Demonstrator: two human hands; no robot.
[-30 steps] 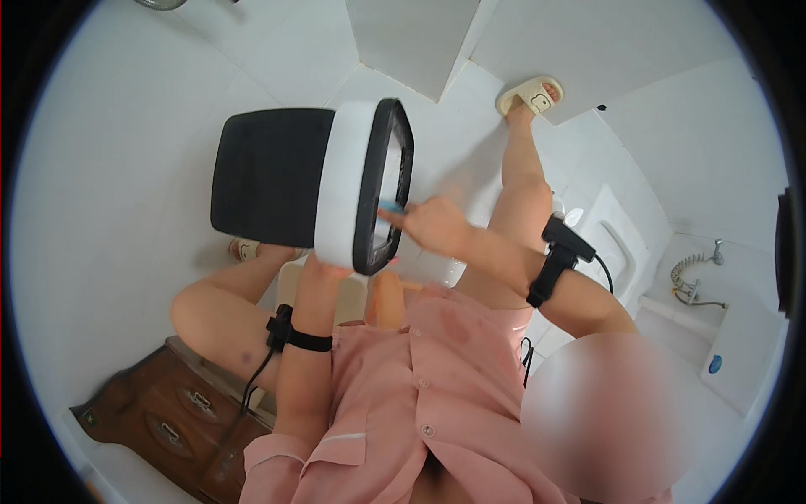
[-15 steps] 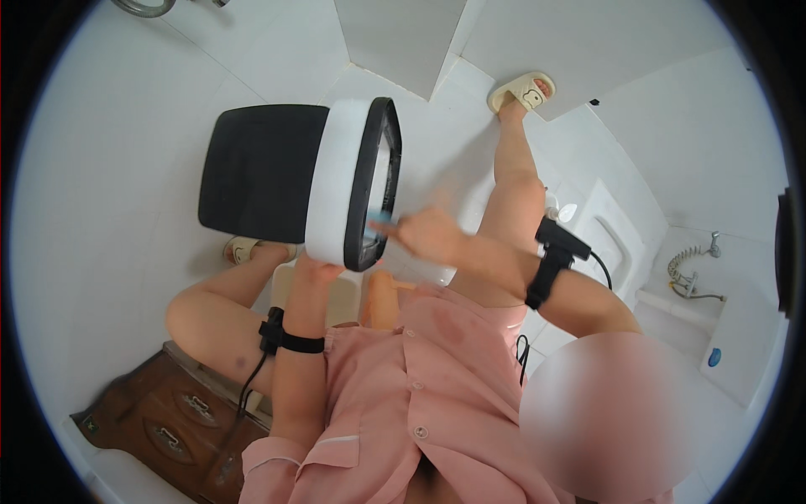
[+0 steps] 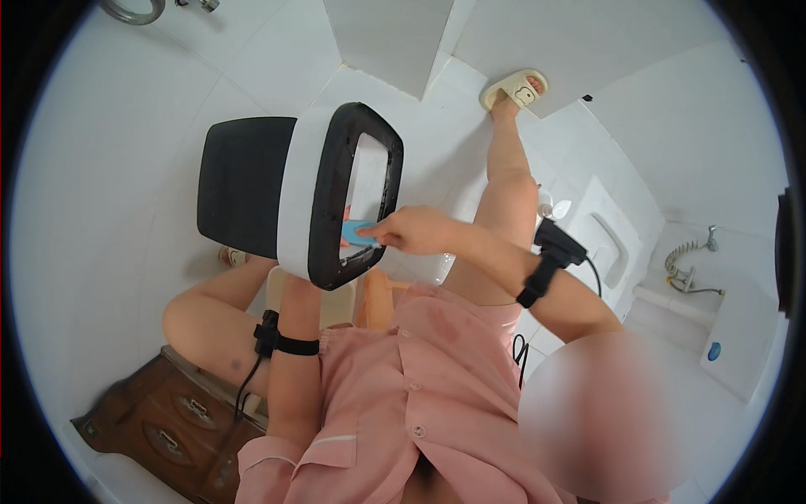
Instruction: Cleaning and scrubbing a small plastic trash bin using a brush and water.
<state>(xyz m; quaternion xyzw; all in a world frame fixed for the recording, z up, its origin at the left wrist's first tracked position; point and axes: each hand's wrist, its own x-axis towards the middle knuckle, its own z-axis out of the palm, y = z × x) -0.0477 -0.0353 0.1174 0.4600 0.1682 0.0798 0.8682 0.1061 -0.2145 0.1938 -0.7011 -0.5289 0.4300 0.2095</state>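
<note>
A black and white bin [image 3: 304, 185] with a black rim is held tilted on its side, its rectangular opening turned to the right. Droplets or white foam cling to the inner edge of the rim. My right hand [image 3: 416, 229] pinches a small flat light-blue piece [image 3: 359, 233] at the opening, with the piece against the lower inner edge; its exact kind is unclear. Behind the bin's near side, my left forearm [image 3: 299, 307] rises to support it. Of my left hand [image 3: 345, 213], only fingertips show inside the opening; the rest is hidden.
Below the bin are a cream basin [image 3: 334, 309] and an orange object [image 3: 379, 307]. A white squat toilet [image 3: 606, 227] lies to the right, a coiled hose [image 3: 676, 265] beyond. Brown drawers [image 3: 159, 420] stand at lower left. Tiled floor and walls surround my slippered feet.
The bin has turned so its opening faces me more, and its rim has moved slightly left and down. My right hand has shifted a little left with the light-blue piece.
</note>
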